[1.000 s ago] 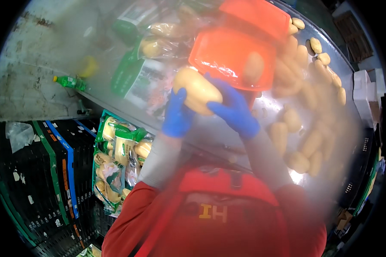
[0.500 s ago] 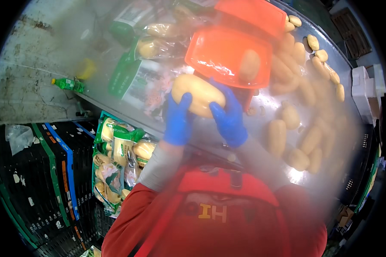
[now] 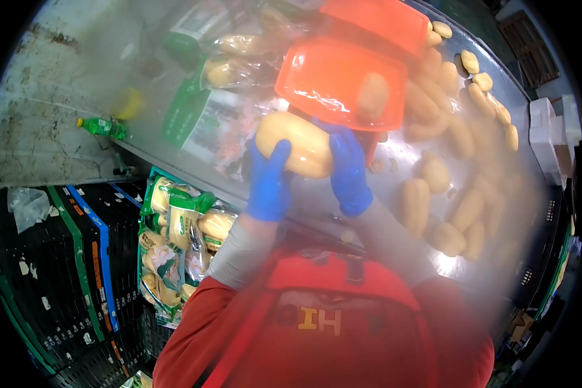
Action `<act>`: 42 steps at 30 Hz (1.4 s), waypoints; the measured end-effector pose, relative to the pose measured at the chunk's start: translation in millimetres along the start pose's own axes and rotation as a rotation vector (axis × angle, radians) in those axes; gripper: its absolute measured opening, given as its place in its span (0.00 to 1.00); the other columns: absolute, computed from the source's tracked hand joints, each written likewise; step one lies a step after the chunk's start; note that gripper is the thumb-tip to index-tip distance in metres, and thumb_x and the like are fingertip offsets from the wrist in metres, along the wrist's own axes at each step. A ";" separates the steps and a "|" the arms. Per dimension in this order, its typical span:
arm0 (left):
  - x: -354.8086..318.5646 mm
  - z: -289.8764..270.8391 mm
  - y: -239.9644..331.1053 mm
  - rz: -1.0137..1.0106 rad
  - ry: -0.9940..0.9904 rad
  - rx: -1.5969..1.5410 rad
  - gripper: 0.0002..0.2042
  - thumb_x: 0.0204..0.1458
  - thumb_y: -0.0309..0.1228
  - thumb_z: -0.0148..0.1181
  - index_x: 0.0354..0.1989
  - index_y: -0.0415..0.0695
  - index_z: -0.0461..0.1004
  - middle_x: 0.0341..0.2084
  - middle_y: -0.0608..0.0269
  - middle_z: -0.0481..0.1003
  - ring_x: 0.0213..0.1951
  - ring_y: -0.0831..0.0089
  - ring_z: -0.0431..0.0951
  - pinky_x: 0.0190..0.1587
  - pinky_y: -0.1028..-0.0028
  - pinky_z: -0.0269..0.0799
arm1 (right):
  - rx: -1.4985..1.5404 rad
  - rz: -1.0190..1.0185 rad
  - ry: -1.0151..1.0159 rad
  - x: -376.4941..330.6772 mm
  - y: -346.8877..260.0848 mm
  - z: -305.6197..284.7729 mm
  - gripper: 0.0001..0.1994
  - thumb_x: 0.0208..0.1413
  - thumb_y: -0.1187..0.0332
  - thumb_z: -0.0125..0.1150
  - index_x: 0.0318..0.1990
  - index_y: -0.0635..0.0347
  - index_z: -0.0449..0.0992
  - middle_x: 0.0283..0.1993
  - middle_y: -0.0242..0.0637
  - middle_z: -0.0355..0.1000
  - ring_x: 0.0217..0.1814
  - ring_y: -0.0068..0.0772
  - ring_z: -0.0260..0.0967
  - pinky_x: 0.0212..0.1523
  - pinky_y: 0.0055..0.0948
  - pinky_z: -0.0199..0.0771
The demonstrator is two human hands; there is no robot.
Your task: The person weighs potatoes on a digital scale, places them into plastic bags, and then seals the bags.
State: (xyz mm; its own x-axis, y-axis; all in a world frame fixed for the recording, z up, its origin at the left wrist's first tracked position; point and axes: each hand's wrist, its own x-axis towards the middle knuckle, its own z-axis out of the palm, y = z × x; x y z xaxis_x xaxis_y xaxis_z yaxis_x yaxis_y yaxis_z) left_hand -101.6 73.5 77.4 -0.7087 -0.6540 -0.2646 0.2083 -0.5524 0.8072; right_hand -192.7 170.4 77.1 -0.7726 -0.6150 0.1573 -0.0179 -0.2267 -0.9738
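Left blue-gloved hand [image 3: 268, 184] and right blue-gloved hand [image 3: 349, 171] both grip one smooth pale-yellow oblong potato [image 3: 295, 143] by its ends; looks firm, fairly heavy, possibly slippery.

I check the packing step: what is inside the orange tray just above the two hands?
One pale yellow potato lies inside the orange tray, toward its right side; the rest of its floor looks bare. A second orange tray behind it is mostly covered, so its contents cannot be seen.

Both blue-gloved hands, left hand [image 3: 269, 184], right hand [image 3: 349, 171], holding yellow potato [image 3: 295, 142]
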 end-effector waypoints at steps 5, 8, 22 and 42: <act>-1.7 5.9 1.5 -0.026 0.007 -0.049 0.27 0.47 0.37 0.57 0.55 0.47 0.54 0.48 0.62 0.61 0.50 0.69 0.64 0.47 0.67 0.66 | 0.052 0.017 -0.027 -0.9 -2.3 -3.7 0.17 0.59 0.64 0.38 0.48 0.66 0.66 0.49 0.39 0.64 0.49 0.29 0.61 0.50 0.29 0.60; -1.1 6.2 2.9 -0.056 -0.021 -0.095 0.27 0.48 0.37 0.57 0.55 0.48 0.55 0.48 0.62 0.62 0.50 0.69 0.64 0.49 0.67 0.65 | 0.082 0.063 -0.008 -3.1 -9.4 -3.5 0.16 0.58 0.64 0.44 0.49 0.67 0.66 0.48 0.39 0.65 0.49 0.27 0.61 0.51 0.26 0.59; -2.2 0.0 -3.8 -0.131 -0.107 -0.212 0.30 0.50 0.42 0.52 0.59 0.44 0.50 0.55 0.55 0.59 0.54 0.60 0.62 0.54 0.62 0.62 | -0.124 -0.087 -0.320 -2.4 -14.1 -20.9 0.34 0.42 0.66 0.62 0.58 0.63 0.55 0.59 0.48 0.57 0.62 0.39 0.54 0.59 0.33 0.54; 5.3 12.0 16.9 0.489 -0.386 0.840 0.29 0.39 0.33 0.62 0.52 0.44 0.61 0.56 0.50 0.55 0.60 0.58 0.51 0.61 0.63 0.45 | -0.421 -0.165 -0.153 -22.1 -25.5 -20.1 0.38 0.36 0.70 0.66 0.58 0.66 0.55 0.57 0.50 0.59 0.58 0.43 0.60 0.53 0.33 0.62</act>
State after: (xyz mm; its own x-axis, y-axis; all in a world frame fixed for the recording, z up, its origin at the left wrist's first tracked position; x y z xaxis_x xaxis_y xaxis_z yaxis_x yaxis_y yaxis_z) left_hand -109.9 66.9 96.0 -0.8714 -0.4182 0.2565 0.0994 0.3615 0.9270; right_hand -187.9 205.0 95.1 -0.6364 -0.7077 0.3068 -0.4124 -0.0240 -0.9107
